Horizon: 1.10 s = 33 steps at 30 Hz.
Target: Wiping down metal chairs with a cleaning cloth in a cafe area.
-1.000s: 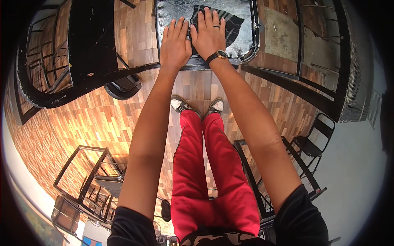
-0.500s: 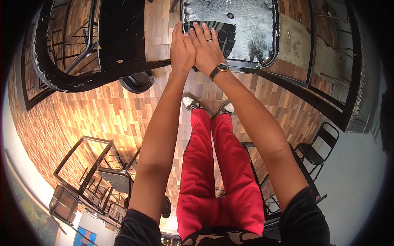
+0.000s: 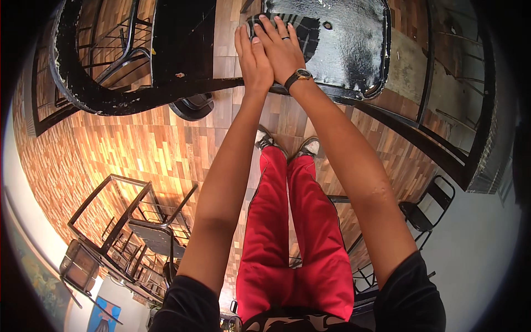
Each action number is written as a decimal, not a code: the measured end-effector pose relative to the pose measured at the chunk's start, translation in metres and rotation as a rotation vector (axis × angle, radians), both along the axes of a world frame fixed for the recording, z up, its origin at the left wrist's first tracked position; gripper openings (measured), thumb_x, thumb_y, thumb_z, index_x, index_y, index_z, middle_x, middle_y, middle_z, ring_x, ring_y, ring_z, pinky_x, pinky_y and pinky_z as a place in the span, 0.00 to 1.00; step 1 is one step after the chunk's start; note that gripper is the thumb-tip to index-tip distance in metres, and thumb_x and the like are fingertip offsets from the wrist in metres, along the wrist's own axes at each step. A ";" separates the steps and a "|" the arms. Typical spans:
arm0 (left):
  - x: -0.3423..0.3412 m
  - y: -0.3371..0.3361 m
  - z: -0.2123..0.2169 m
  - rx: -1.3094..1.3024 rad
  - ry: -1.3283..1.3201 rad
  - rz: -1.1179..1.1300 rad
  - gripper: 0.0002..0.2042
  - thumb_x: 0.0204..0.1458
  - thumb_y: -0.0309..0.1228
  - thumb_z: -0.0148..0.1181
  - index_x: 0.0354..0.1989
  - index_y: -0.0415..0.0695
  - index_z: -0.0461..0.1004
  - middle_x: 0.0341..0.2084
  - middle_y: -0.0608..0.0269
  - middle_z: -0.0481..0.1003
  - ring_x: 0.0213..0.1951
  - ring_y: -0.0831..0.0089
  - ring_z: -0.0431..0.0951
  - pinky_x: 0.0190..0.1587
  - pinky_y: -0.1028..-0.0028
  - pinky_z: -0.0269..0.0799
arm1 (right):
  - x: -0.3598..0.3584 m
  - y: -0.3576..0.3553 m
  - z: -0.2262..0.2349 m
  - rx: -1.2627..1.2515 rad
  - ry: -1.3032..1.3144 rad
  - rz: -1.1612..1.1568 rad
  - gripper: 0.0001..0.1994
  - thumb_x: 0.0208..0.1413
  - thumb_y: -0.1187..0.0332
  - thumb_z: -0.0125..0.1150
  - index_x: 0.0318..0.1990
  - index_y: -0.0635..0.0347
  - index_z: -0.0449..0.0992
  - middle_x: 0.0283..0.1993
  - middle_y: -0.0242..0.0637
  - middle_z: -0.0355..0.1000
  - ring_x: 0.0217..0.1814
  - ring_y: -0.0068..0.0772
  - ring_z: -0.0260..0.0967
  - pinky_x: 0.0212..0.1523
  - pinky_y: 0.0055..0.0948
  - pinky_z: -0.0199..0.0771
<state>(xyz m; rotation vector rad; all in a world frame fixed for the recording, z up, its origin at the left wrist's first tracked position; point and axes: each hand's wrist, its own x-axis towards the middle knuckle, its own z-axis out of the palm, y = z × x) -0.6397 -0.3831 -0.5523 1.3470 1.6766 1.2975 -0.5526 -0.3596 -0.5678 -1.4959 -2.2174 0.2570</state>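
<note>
A dark plaid cloth (image 3: 310, 37) lies on the glossy black seat (image 3: 354, 41), which is worn to grey in patches. Part of the cloth reaches past the seat's left edge. My right hand (image 3: 281, 51), with a ring and a black-strapped watch, presses flat on the cloth with its fingers stretched out. Against its side rests my left hand (image 3: 255, 65), fingers also extended, at the cloth's left end. The cloth under both palms is hidden.
A black curved frame (image 3: 83, 99) with chipped paint stands to the left. Behind my legs are a black chair (image 3: 420, 213) on the right and several stacked metal-framed chairs (image 3: 155, 238) on the left. Wood-patterned tiles (image 3: 149, 144) cover the floor.
Both hands and the cloth have slid left relative to the seat, so the cloth now passes its left edge. The whole view has shifted slightly.
</note>
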 end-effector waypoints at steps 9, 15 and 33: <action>-0.004 0.000 0.000 -0.136 -0.045 -0.111 0.26 0.68 0.39 0.41 0.68 0.34 0.61 0.70 0.41 0.56 0.70 0.46 0.58 0.70 0.61 0.53 | 0.037 -0.048 0.020 -0.146 -0.043 0.243 0.28 0.59 0.55 0.57 0.66 0.49 0.70 0.74 0.33 0.57 0.78 0.43 0.49 0.77 0.49 0.44; 0.008 -0.008 -0.004 -0.068 0.498 -0.293 0.28 0.66 0.43 0.44 0.70 0.38 0.60 0.72 0.37 0.49 0.73 0.37 0.46 0.74 0.49 0.40 | 0.072 -0.047 0.019 -0.071 -0.082 0.117 0.27 0.60 0.50 0.53 0.64 0.51 0.72 0.74 0.36 0.59 0.77 0.44 0.51 0.76 0.49 0.46; 0.023 -0.017 -0.015 0.061 0.899 -0.402 0.28 0.59 0.36 0.45 0.70 0.48 0.63 0.73 0.50 0.55 0.73 0.50 0.52 0.74 0.51 0.44 | 0.123 -0.069 0.018 -0.047 -0.168 -0.255 0.28 0.63 0.53 0.54 0.65 0.60 0.69 0.75 0.46 0.55 0.77 0.56 0.49 0.75 0.58 0.43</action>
